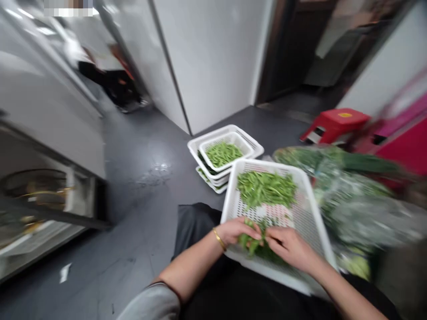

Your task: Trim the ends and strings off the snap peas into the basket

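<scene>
A white perforated basket (pixel 310 209) rests on my lap, with a heap of green bean pods (pixel 266 187) at its far end. My left hand (pixel 237 231), a gold bangle on its wrist, is closed on a small bunch of pods (pixel 254 244) at the basket's near edge. My right hand (pixel 289 247) meets it from the right, fingers pinched on the same bunch. Both hands touch each other over the pods.
A stack of white baskets (pixel 224 153) holding more green pods stands on the dark floor ahead. A clear bag of greens (pixel 347 195) lies to my right. A red stool (pixel 335 123) stands beyond. Steel cabinets (pixel 50 146) line the left; a person stands far back.
</scene>
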`<state>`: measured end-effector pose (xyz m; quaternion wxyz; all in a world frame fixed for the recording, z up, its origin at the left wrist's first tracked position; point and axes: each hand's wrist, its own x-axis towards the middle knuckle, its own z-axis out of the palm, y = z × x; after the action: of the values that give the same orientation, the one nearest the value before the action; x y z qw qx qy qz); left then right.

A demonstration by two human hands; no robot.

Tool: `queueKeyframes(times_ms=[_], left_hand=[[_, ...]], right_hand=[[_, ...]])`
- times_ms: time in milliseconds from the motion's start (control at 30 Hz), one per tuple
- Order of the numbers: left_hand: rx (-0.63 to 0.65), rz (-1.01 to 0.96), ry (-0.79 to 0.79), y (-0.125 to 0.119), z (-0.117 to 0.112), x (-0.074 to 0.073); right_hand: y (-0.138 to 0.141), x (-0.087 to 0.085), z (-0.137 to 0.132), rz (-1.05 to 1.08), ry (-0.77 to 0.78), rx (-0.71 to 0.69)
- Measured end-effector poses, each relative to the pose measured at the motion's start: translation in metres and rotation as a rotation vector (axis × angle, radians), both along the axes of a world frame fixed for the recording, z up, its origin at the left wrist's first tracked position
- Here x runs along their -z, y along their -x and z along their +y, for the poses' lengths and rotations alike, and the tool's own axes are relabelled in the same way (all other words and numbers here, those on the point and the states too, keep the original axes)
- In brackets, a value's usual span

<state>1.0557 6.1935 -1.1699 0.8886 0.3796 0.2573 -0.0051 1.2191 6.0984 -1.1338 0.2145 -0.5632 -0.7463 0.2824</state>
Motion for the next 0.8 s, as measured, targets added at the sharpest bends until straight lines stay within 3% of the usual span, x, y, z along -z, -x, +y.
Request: queueKeyframes(times_ms=[133, 233, 300, 400, 533, 667, 733, 800], left_hand=[[-0.512, 0.117, -0.059, 0.002, 0.011, 0.01], [-0.706, 0.127, -0.133, 0.005, 0.013, 0.006], [-0.712, 0.102, -0.176, 0.004, 0.011, -0.002], [-0.687, 0.068, -0.386, -0.004, 0.008, -0.013], [-0.634, 0.032, -0.475, -0.019, 0.011, -0.014], [-0.59, 0.051, -0.487, -0.017, 0.01, -0.011], [-0.501, 0.121, -0.642, -0.008, 0.012, -0.016], [-0.368, 0.141, -0.921, 0.002, 0.016, -0.026]], right_hand=[[-0.012, 0.018, 0.0, 0.077, -0.208, 0.217], [-0.039, 0.015, -0.006, 0.106, -0.232, 0.31], [-0.05, 0.007, -0.011, 0.096, -0.176, 0.355], [-0.043, -0.002, -0.01, 0.156, -0.082, 0.349], [-0.022, 0.008, 0.011, 0.029, -0.017, 0.216], [-0.021, 0.013, 0.017, 0.042, -0.065, 0.307], [-0.025, 0.01, 0.012, 0.063, -0.021, 0.253], [-0.028, 0.006, 0.008, 0.017, 0.039, 0.098]])
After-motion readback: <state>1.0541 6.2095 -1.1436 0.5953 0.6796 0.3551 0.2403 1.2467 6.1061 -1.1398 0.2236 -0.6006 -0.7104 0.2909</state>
